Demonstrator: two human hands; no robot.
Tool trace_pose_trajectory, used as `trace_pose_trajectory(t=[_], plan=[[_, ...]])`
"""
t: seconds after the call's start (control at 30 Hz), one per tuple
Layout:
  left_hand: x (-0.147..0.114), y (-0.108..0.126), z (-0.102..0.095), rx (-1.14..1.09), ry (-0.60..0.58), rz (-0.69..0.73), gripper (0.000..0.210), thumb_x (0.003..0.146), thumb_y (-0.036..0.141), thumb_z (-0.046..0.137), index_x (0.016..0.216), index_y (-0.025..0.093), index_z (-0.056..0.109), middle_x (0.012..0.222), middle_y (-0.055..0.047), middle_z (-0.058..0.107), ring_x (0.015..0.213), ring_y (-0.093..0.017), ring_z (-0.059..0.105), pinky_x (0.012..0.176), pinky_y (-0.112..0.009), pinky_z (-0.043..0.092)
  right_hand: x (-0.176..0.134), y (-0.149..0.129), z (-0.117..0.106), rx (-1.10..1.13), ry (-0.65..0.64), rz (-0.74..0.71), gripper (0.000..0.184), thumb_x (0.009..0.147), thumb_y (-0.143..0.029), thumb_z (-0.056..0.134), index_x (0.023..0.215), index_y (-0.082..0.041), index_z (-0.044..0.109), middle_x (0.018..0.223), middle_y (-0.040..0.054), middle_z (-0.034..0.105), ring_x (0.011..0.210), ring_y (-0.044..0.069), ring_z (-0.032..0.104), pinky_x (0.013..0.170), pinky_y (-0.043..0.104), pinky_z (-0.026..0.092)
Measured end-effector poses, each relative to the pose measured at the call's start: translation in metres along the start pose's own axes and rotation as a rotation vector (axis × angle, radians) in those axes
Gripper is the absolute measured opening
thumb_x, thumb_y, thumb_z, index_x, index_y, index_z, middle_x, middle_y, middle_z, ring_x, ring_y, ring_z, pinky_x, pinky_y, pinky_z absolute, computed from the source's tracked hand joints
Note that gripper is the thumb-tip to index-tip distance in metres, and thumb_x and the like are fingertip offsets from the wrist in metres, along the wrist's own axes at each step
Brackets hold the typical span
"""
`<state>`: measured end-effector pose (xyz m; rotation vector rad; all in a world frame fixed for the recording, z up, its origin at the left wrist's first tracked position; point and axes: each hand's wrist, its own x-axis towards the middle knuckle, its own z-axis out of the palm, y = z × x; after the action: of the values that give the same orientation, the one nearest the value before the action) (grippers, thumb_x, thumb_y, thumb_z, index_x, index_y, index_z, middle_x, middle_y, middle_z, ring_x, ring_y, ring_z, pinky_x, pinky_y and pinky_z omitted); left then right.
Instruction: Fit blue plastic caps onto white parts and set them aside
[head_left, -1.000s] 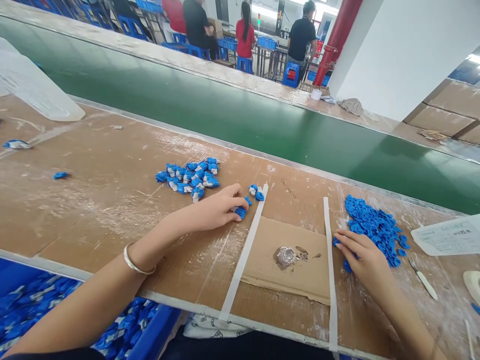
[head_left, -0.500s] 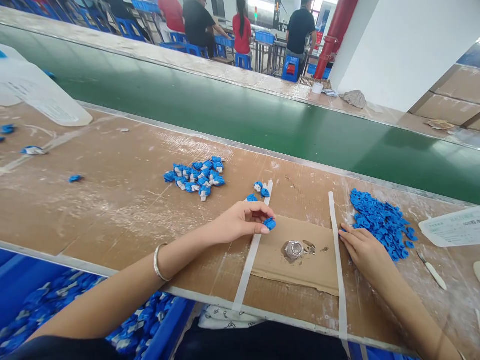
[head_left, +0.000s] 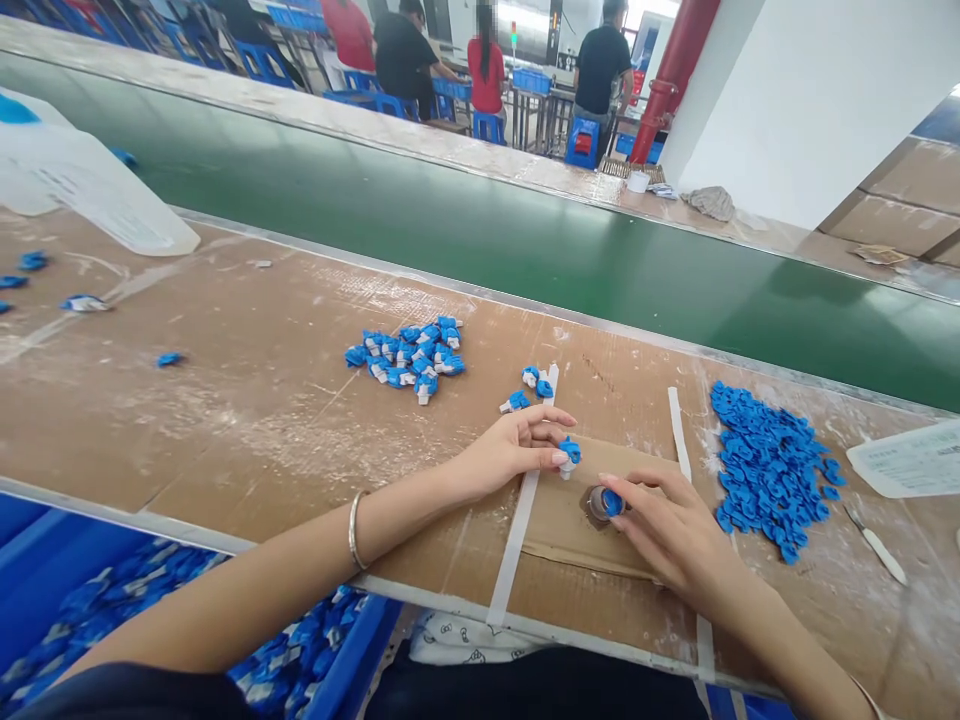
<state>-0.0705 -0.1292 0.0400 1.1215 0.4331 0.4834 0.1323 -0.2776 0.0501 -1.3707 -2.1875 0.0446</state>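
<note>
We've got our left hand point(head_left: 525, 447) pinching a blue-and-white piece point(head_left: 571, 451) above the cardboard point(head_left: 559, 530), and our right hand point(head_left: 675, 528) gripping a small blue bit point(head_left: 613, 503) right at the mouth of a little pot point(head_left: 597, 502); can't tell if they're touching. Our hands are close but apart. On the worktop point(head_left: 255, 430), there's a blue heap point(head_left: 769, 460) to the right and a blue-and-white cluster point(head_left: 409, 353) further left.

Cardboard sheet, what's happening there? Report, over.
Left hand holds blue-and-white piece. Right hand holds blue piece at cup. White-handled tool right of blue pile.
</note>
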Motion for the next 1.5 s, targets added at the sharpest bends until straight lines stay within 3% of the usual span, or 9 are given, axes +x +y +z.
trace_pose_trajectory(t=[0.2, 0.43, 0.67, 0.87, 1.0, 1.13, 1.23, 1.37, 1.5], plan=[[-0.007, -0.003, 0.012, -0.1, -0.111, -0.029, 0.054, 0.067, 0.026, 0.086, 0.109, 0.016, 0.053, 0.087, -0.004, 0.068, 0.076, -0.016, 0.066, 0.078, -0.031, 0.049, 0.004, -0.017, -0.003, 0.575, 0.148, 0.383, 0.039, 0.096, -0.023, 0.056, 0.132, -0.037, 0.049, 0.117, -0.0009, 0.068, 0.111, 0.014, 0.062, 0.096, 0.03, 0.052], [-0.009, -0.005, 0.017, -0.203, -0.166, -0.012, 0.05, 0.065, 0.02, 0.087, 0.103, 0.016, 0.055, 0.093, -0.006, 0.07, 0.079, -0.016, 0.067, 0.08, -0.031, 0.05, 0.022, -0.031, 0.011, 0.859, 0.304, 0.398, 0.035, 0.091, -0.016, 0.061, 0.12, -0.036, 0.061, 0.116, -0.0019, 0.068, 0.107, 0.013, 0.064, 0.089, 0.022, 0.055], [-0.009, -0.005, 0.018, -0.211, -0.137, 0.025, 0.041, 0.064, 0.02, 0.087, 0.094, 0.014, 0.058, 0.088, -0.004, 0.07, 0.076, -0.014, 0.066, 0.074, -0.025, 0.051, 0.021, -0.024, 0.026, 0.4, 0.305, 0.139, 0.034, 0.091, -0.008, 0.058, 0.118, -0.027, 0.064, 0.119, 0.0039, 0.066, 0.111, 0.018, 0.062, 0.094, 0.031, 0.055], [-0.015, 0.0, 0.016, -0.138, -0.077, 0.072, 0.042, 0.067, 0.028, 0.085, 0.092, 0.016, 0.054, 0.08, -0.001, 0.067, 0.063, -0.013, 0.063, 0.059, -0.023, 0.05, 0.026, -0.037, 0.026, 0.086, 0.218, -0.098, 0.044, 0.097, -0.013, 0.046, 0.14, -0.007, 0.04, 0.136, 0.0216, 0.051, 0.133, 0.029, 0.041, 0.101, 0.047, 0.047], [-0.018, 0.018, 0.007, 0.402, -0.03, 0.239, 0.024, 0.078, 0.029, 0.071, 0.093, 0.017, 0.057, 0.082, -0.002, 0.065, 0.072, -0.016, 0.064, 0.068, -0.028, 0.052, 0.01, -0.027, 0.004, -0.029, 0.16, -0.046, 0.038, 0.099, -0.016, 0.044, 0.135, -0.009, 0.044, 0.137, 0.0191, 0.05, 0.134, 0.031, 0.038, 0.102, 0.048, 0.044], [-0.009, 0.033, -0.021, 1.416, 0.454, 0.379, 0.018, 0.087, 0.024, 0.048, 0.09, 0.015, 0.063, 0.09, -0.01, 0.064, 0.085, -0.025, 0.062, 0.075, -0.036, 0.049, -0.038, 0.007, -0.027, -0.325, 0.193, 0.134, 0.018, 0.098, -0.014, 0.048, 0.113, -0.012, 0.058, 0.101, 0.0103, 0.065, 0.092, 0.023, 0.06, 0.084, 0.037, 0.049], [-0.001, 0.038, -0.046, 1.927, 0.74, 0.185, 0.025, 0.086, 0.017, 0.041, 0.085, 0.011, 0.065, 0.087, -0.018, 0.062, 0.091, -0.035, 0.059, 0.072, -0.042, 0.046, -0.072, 0.03, -0.038, -0.533, 0.048, 0.147, 0.025, 0.102, -0.021, 0.039, 0.101, -0.009, 0.061, 0.095, 0.0124, 0.064, 0.087, 0.025, 0.059, 0.078, 0.039, 0.049], [0.004, 0.039, -0.061, 2.109, 0.785, 0.029, 0.025, 0.084, 0.017, 0.043, 0.082, 0.007, 0.066, 0.089, -0.022, 0.06, 0.093, -0.039, 0.056, 0.072, -0.044, 0.044, -0.09, 0.044, -0.032, -0.702, -0.12, 0.046, 0.035, 0.099, -0.01, 0.027, 0.097, -0.006, 0.063, 0.093, 0.0147, 0.064, 0.089, 0.03, 0.06, 0.075, 0.042, 0.05], [0.007, 0.035, -0.053, 1.963, 0.7, 0.281, 0.028, 0.09, 0.019, 0.039, 0.089, 0.01, 0.066, 0.094, -0.018, 0.06, 0.095, -0.034, 0.055, 0.084, -0.046, 0.044, -0.083, 0.046, -0.025, -0.648, -0.103, 0.153, 0.037, 0.096, -0.011, 0.026, 0.095, -0.011, 0.064, 0.091, 0.0141, 0.065, 0.082, 0.027, 0.064, 0.068, 0.039, 0.054]])
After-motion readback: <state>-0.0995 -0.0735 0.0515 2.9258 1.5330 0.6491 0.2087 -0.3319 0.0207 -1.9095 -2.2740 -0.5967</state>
